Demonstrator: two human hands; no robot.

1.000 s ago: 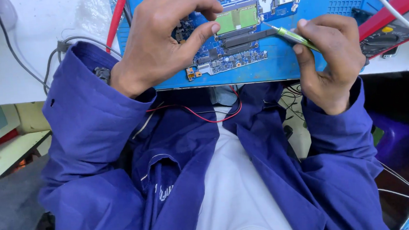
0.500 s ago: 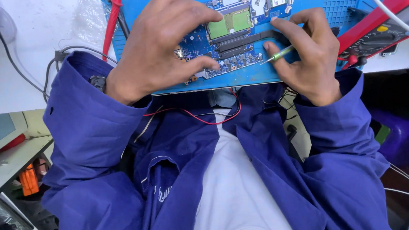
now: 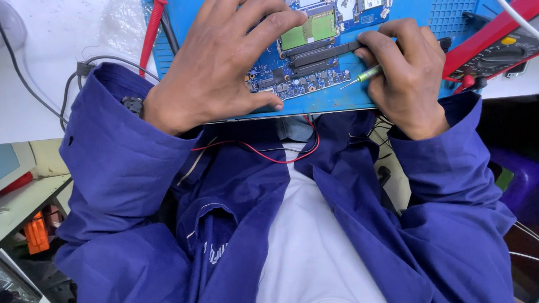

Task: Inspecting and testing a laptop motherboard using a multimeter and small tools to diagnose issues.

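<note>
Left hand is lying palm-down on the blue circuit board, fingers spread and pressing on it, thumb along the board's near edge; not gripping anything. Right hand is clenching around a small screwdriver with a green shaft, tip pointing left and hovering just over the board's near right part; whether the tip is touching, I cannot tell. Right fingertips are also touching a black bar running across the board. The board is sitting on a blue mat at the near edge of the white table, right in front of the person's chest. A red multimeter is lying at the mat's right side, near the right hand. A red probe is lying at the mat's left edge, beside the left hand. A thin red wire is hanging below the table's near edge, across the blue jacket.
</note>
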